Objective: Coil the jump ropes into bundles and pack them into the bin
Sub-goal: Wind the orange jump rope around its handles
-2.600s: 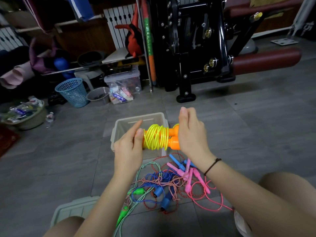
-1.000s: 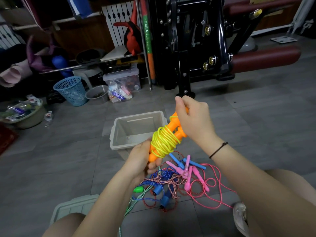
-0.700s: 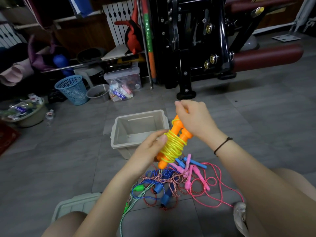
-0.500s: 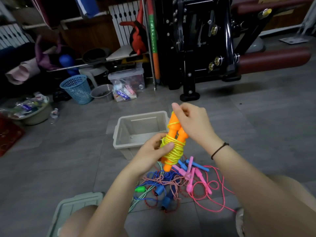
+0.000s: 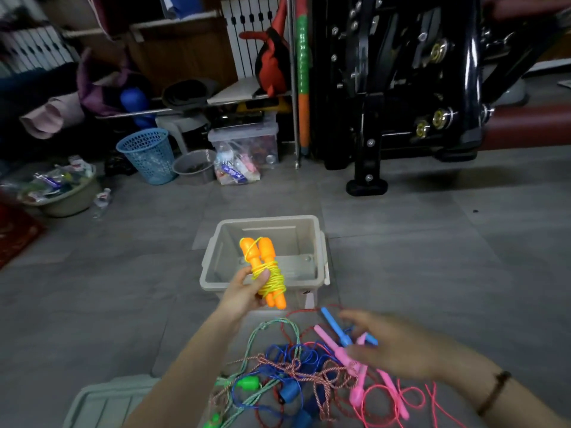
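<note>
My left hand (image 5: 244,291) grips a coiled jump rope (image 5: 265,270) with two orange handles and yellow cord wound round them, held upright over the near edge of the beige bin (image 5: 321,257). The bin's inside looks bare. My right hand (image 5: 386,344), blurred, hovers with relaxed fingers over the loose ropes (image 5: 296,369) on the floor, just above the pink handles (image 5: 336,347) and a blue handle (image 5: 335,327). It holds nothing.
The bin's lid (image 5: 105,403) lies at the lower left. Beyond the bin stand a blue basket (image 5: 148,156), a grey bowl (image 5: 194,166), a clear storage box (image 5: 247,143) and a black exercise machine (image 5: 401,88). Grey tiled floor surrounds the bin.
My right hand has let go of the orange and yellow bundle and dropped to the loose ropes. My left hand now holds the bundle alone and has moved it over the bin.
</note>
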The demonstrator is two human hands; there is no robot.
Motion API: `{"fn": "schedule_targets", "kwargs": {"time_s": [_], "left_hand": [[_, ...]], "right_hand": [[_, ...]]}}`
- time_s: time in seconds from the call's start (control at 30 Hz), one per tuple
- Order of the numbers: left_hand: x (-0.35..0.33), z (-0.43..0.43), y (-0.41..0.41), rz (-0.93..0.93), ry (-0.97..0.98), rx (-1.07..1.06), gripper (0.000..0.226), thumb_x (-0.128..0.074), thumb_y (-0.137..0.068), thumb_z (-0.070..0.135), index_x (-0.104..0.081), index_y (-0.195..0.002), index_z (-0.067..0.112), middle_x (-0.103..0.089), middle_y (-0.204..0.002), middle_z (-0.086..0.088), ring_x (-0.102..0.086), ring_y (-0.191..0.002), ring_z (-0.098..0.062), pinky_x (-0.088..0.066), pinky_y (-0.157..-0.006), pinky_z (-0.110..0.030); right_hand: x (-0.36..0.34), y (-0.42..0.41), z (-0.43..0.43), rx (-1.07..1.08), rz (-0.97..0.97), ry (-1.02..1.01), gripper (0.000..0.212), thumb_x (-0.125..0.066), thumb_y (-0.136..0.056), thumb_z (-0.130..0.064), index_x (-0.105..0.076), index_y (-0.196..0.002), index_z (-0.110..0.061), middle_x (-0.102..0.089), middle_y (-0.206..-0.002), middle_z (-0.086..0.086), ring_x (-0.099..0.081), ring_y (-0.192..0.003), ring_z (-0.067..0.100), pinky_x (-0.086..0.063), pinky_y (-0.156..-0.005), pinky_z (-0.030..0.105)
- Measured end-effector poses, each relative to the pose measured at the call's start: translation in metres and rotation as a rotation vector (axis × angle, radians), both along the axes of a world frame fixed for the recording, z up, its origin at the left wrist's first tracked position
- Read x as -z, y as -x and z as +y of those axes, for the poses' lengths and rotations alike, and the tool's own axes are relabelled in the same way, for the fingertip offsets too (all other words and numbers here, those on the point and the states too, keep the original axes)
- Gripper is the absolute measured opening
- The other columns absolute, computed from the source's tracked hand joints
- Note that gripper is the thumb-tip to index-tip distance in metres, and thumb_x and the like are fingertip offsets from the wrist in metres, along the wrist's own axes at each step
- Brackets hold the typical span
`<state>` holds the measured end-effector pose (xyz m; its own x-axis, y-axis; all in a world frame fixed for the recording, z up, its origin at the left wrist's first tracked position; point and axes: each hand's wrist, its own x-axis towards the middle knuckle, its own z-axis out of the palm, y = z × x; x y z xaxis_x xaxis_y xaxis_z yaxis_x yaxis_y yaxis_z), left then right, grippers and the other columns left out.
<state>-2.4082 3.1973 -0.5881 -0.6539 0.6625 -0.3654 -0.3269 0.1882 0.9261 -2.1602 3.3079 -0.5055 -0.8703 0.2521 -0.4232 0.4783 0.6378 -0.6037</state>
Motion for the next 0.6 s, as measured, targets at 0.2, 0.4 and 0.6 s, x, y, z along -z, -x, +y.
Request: {"fn": "schedule_targets", "kwargs": {"time_s": [0.2, 0.4, 0.6], "left_hand": [[0.037, 0.016, 0.004, -0.001, 0.070, 0.200, 0.027, -0.062, -0.088, 0.011, -0.053, -0.114, 0.012, -0.068, -0.097, -0.015, -0.070, -0.076, -0.023, -0.057, -0.063, -0.033], [0.117, 0.003, -0.075, -0.192, 0.196, 0.305, 0.024, -0.063, -0.088, 0.013, -0.057, -0.111, 0.011, -0.068, -0.095, -0.006, -0.068, -0.077, -0.018, -0.058, -0.069, -0.036], [0.152, 0.036, -0.130, -0.239, 0.260, 0.366, 0.032, -0.067, -0.086, 0.018, -0.056, -0.116, 0.011, -0.068, -0.102, -0.010, -0.068, -0.082, -0.022, -0.058, -0.069, -0.037]], "right_hand": [[0.018, 0.016, 0.025, -0.068, -0.139, 0.003, 0.056, -0.057, -0.088, -0.050, -0.034, -0.139, -0.041, -0.057, -0.127, -0.006, -0.053, -0.110, 0.009, -0.040, -0.094, 0.021], [0.012, 0.005, 0.038, -0.073, -0.284, -0.144, 0.050, -0.053, -0.093, -0.040, -0.044, -0.137, -0.019, -0.059, -0.129, 0.004, -0.054, -0.117, 0.020, -0.035, -0.091, 0.022], [-0.006, -0.033, 0.044, -0.014, -0.380, -0.258, 0.051, -0.047, -0.091, -0.052, -0.045, -0.134, -0.024, -0.056, -0.129, 0.002, -0.052, -0.118, 0.020, -0.037, -0.091, 0.025]]}}
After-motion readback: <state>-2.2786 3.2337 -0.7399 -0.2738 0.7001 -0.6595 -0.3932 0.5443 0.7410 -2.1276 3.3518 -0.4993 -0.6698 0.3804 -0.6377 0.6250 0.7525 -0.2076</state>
